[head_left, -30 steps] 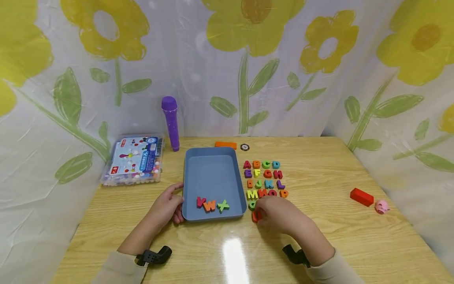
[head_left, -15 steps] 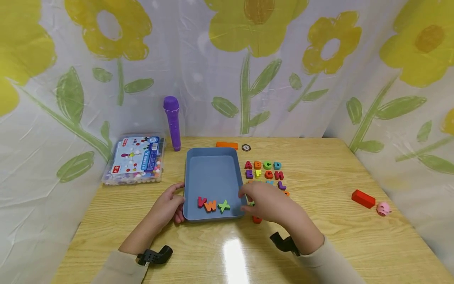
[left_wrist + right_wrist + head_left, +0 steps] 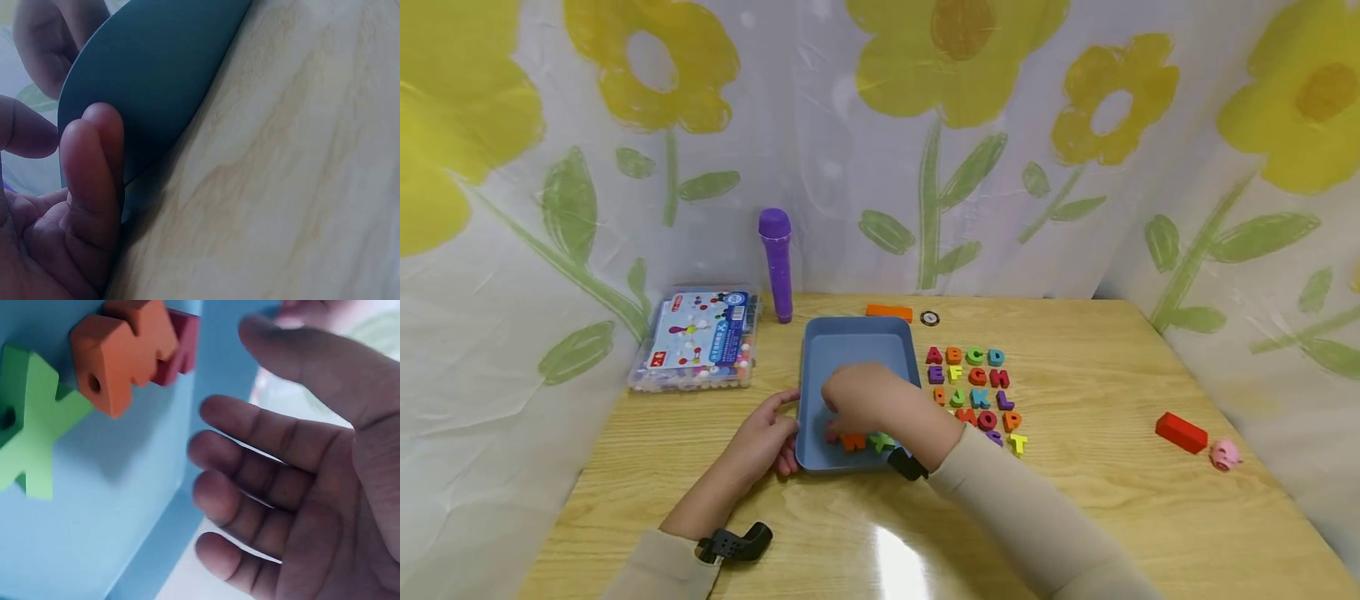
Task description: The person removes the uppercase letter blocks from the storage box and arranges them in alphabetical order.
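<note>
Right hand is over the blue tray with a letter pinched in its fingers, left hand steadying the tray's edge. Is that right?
Not quite. The right hand is over the blue tray, but its fingers are spread and hold nothing, as the right wrist view shows. The left hand does touch the tray's edge.

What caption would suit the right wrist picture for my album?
An open right hand hovers over a blue tray holding green X, orange W.
</note>
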